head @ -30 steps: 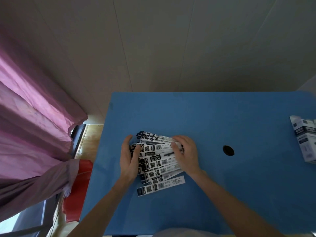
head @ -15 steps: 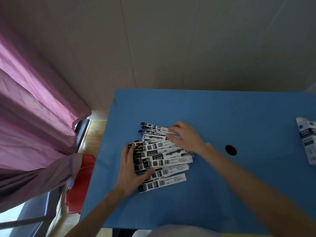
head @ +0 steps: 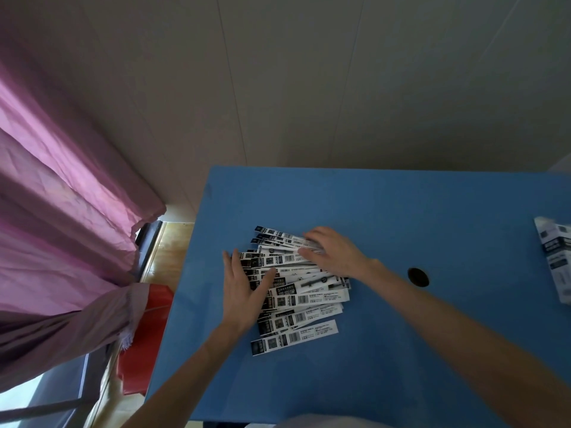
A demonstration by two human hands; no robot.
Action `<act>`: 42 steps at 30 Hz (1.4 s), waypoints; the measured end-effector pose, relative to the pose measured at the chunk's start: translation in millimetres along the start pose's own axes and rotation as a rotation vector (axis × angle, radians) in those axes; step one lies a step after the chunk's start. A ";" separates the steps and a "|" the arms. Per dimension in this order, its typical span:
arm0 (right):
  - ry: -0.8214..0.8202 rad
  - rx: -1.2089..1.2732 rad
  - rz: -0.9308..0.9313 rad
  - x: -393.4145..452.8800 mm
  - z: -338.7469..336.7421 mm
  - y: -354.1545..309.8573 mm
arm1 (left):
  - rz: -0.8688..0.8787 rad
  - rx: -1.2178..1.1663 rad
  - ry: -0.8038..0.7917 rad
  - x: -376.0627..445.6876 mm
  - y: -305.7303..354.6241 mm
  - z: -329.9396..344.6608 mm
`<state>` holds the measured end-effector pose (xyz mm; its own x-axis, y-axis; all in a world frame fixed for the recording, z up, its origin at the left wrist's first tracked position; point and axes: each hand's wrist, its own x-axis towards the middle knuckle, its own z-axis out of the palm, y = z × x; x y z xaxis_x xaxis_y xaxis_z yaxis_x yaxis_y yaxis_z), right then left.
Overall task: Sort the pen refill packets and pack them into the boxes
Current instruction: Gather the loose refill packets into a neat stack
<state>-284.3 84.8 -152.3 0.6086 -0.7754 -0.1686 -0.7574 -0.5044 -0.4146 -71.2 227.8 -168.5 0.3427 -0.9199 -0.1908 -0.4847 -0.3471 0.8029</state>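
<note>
As packets [head: 296,285] look light, thin, slippery, fan is pinned flat by left hand [head: 244,291]; right hand [head: 333,254], fingers relaxed, rests atop; ends judged best gripped.

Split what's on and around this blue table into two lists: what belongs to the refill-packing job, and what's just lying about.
Belongs to the job:
- refill packets, fanned out under both hands
- box at the table's right edge
- left hand, flat on the packets
- right hand, on the upper packets

Just lying about:
- pink curtain
- red object on the floor
- round hole in the blue table
</note>
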 end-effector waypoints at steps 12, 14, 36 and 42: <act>-0.003 0.019 -0.045 -10.8 6.9 -2.1 | 0.135 0.039 0.058 15.7 -16.9 -0.3; 0.005 0.043 -0.031 -13.4 8.0 1.4 | 0.130 0.022 0.058 20.2 -17.2 -4.1; -0.458 -0.325 -0.027 -67.8 17.9 -42.9 | 0.608 1.045 -0.620 4.4 17.2 -18.5; -0.298 -0.250 -0.056 -66.0 16.8 -39.6 | 0.654 1.107 -0.530 17.0 25.7 -4.0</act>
<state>-290.5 162.4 -139.7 0.6645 -0.6186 -0.4194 -0.7332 -0.6482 -0.2056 -74.6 204.0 -148.9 -0.4129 -0.8419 -0.3476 -0.9004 0.4347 0.0166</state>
